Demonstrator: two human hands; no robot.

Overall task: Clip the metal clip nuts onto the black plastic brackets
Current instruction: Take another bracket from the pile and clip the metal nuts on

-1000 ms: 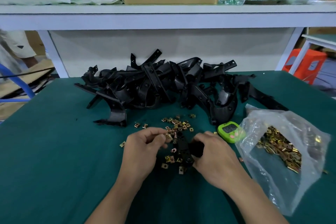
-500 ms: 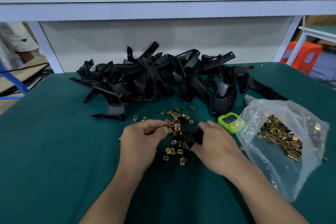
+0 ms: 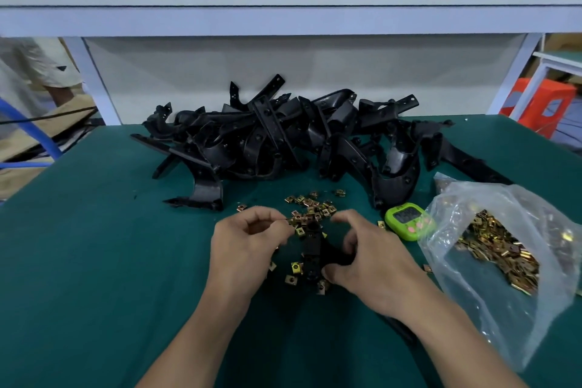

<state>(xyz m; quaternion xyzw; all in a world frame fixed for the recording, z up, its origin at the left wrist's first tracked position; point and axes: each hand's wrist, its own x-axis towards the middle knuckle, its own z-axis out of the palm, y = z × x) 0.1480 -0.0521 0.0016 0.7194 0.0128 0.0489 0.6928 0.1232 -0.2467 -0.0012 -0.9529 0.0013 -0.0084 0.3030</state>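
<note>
My right hand (image 3: 371, 261) grips a black plastic bracket (image 3: 313, 253) and holds it upright over the green mat. To its left my left hand (image 3: 248, 242) has its fingers curled, thumb and forefinger pinching near the bracket's top end; whatever it pinches is too small to make out. Loose brass-coloured clip nuts (image 3: 310, 209) lie scattered around and beneath both hands. A big heap of black brackets (image 3: 283, 138) fills the far side of the table.
A clear plastic bag of clip nuts (image 3: 497, 246) lies open at the right. A green timer (image 3: 409, 222) sits between the bag and my hands. A white shelf (image 3: 283, 12) runs overhead at the back. A person's leg shows at far left.
My right hand has turned the bracket from low and flat to standing upright between my hands. The left hand stays pinched near its top end.
</note>
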